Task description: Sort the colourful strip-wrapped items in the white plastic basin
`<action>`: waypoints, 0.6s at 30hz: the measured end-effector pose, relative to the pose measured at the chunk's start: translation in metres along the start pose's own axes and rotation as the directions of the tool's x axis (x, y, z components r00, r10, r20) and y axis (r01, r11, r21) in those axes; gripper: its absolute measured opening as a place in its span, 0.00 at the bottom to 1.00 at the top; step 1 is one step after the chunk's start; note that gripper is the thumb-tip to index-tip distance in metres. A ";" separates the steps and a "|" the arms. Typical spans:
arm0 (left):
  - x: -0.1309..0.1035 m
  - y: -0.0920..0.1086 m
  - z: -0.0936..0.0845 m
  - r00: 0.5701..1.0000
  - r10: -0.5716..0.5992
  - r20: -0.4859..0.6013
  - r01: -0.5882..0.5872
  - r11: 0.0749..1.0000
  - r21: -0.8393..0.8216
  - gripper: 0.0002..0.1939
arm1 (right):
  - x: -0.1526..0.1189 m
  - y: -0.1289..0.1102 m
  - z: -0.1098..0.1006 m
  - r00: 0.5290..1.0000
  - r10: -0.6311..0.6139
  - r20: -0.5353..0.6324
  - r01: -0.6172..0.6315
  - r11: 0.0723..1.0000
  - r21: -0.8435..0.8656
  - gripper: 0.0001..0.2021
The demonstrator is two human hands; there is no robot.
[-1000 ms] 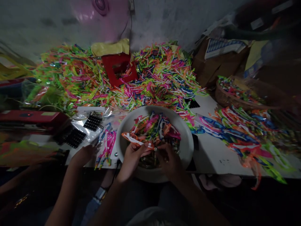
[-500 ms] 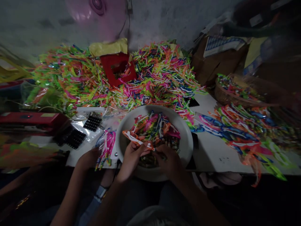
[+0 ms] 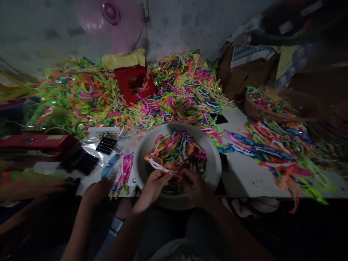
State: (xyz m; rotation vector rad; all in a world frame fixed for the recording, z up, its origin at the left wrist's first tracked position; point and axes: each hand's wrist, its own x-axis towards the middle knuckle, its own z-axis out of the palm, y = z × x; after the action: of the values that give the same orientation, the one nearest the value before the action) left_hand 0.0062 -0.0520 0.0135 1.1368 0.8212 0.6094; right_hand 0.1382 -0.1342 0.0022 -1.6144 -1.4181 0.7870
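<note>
Over a wide white basin [image 3: 216,159], my left hand [image 3: 154,185] pinches an orange-and-white plastic piece [image 3: 155,164] between thumb and fingers. Its free end points up and to the left. My right hand [image 3: 196,186] has its fingers closed at the near end of the same piece, close to the left fingertips. What exactly the right fingers grip is partly hidden. Inside the basin lie many colourful plastic pieces [image 3: 174,145] in pink, green, orange and blue, with darker small tubes beneath them.
Behind the basin spreads a large heap of coloured pieces [image 3: 89,90] around a red frame [image 3: 136,85]. More strips [image 3: 272,148] and a basket [image 3: 258,110] are at right. At left are a red sealer-like device [image 3: 38,145], black sheets [image 3: 107,144] and another person's hand [image 3: 99,190].
My hands stay over the basin; the orange-and-white piece has turned slightly, and my right fingers have shifted along its near end. A blue piece now shows by the other person's hand.
</note>
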 end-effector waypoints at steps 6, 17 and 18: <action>-0.009 0.015 -0.034 0.960 0.125 -0.250 -0.130 0.991 -0.007 0.15 | 0.013 -0.005 -0.008 0.954 0.127 0.271 -0.031 0.943 -0.332 0.17; 0.013 0.021 -0.164 0.841 0.434 -0.323 0.111 0.445 0.889 0.31 | 0.031 -0.001 0.002 0.846 0.409 0.342 0.021 0.616 -0.788 0.17; 0.018 0.023 -0.152 0.849 0.463 -0.254 0.051 0.407 0.912 0.28 | 0.031 -0.002 0.003 0.838 0.420 0.347 0.027 0.605 -0.796 0.17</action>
State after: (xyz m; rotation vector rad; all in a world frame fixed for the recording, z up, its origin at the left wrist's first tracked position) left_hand -0.1090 0.0508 0.0010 2.1909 1.5634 0.6835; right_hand 0.1401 -0.1036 0.0045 -2.3961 -2.1955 0.8102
